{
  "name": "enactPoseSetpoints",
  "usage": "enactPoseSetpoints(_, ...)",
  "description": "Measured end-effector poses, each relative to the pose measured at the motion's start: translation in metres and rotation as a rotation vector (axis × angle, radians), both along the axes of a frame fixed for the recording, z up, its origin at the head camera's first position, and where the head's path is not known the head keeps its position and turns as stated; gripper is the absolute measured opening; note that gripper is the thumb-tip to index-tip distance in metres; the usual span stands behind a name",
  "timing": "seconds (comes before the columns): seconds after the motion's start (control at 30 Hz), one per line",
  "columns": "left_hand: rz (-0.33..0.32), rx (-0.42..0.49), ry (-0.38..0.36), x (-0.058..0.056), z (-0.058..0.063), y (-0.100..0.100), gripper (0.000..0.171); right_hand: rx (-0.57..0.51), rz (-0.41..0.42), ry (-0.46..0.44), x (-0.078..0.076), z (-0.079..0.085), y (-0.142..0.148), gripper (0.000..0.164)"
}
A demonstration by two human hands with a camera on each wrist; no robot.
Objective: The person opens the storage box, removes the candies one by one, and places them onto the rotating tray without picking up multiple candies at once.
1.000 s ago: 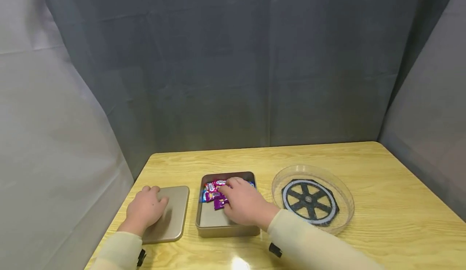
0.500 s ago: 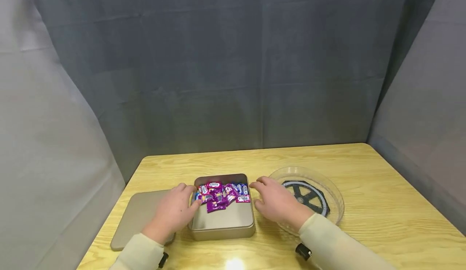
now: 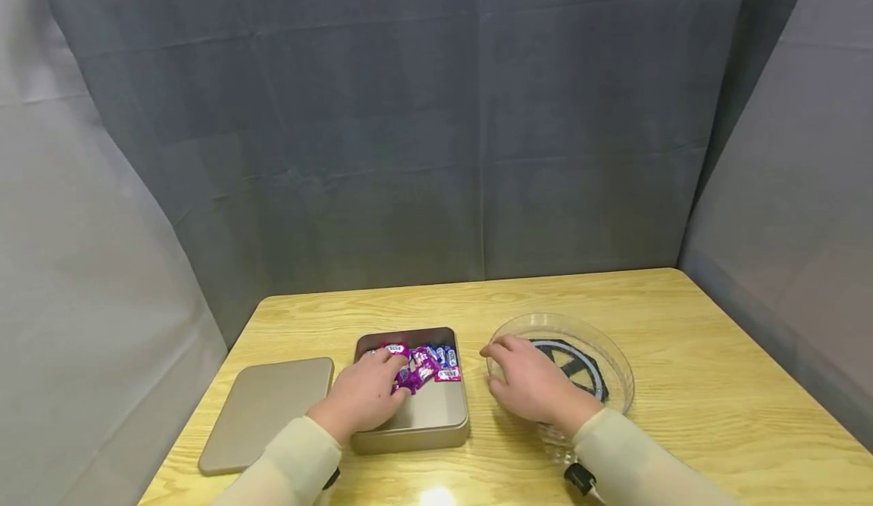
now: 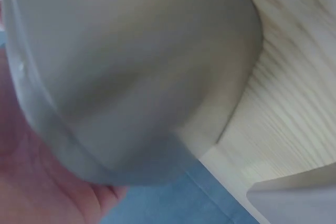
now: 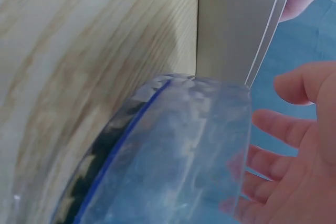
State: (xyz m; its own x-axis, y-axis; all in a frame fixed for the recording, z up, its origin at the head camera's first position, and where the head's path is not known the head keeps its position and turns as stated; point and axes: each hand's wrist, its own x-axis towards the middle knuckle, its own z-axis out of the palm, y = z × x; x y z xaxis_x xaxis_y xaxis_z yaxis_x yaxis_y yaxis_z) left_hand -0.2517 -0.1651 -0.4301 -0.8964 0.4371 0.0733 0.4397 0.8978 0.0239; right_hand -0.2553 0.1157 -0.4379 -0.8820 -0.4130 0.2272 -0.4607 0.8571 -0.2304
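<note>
lid (image 3: 266,407) flat on table (image 3: 682,415). left hand (image 3: 368,392) loose-fingered over tin (image 3: 416,439); contact with wrapped sweets (image 3: 424,366) inside unclear. sweets probably light, slippery: pinch wrapper ends. right hand (image 3: 532,385) relaxed, ungripping, beside clear bowl (image 3: 619,385); likely stiff, brittle, take by rim.

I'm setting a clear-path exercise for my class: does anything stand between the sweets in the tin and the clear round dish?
Yes: from the sweets, the right wall of the tin comes first, then the right hand at the left side of the clear round dish, and that dish's raised rim.
</note>
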Motion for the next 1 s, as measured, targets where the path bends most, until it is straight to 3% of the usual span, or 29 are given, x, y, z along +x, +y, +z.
enactPoseSetpoints(0.43,-0.042,-0.036,-0.094,-0.009,-0.014,0.015,0.053,0.009,-0.008,-0.024,-0.001,-0.002,0.004,0.036)
enactPoseSetpoints(0.6,-0.041,-0.043,-0.050,-0.011,-0.024,0.015,0.047,0.007,0.018,-0.013,-0.001,-0.006,0.003,0.037)
enactPoseSetpoints(0.8,-0.074,0.008,0.017,-0.016,-0.030,0.016,0.021,0.016,0.018,-0.005,0.000,-0.006,0.003,0.037)
enactPoseSetpoints(1.0,-0.077,0.070,0.044,-0.021,-0.031,0.014,0.008,0.023,0.015,-0.011,-0.001,-0.007,0.006,0.037)
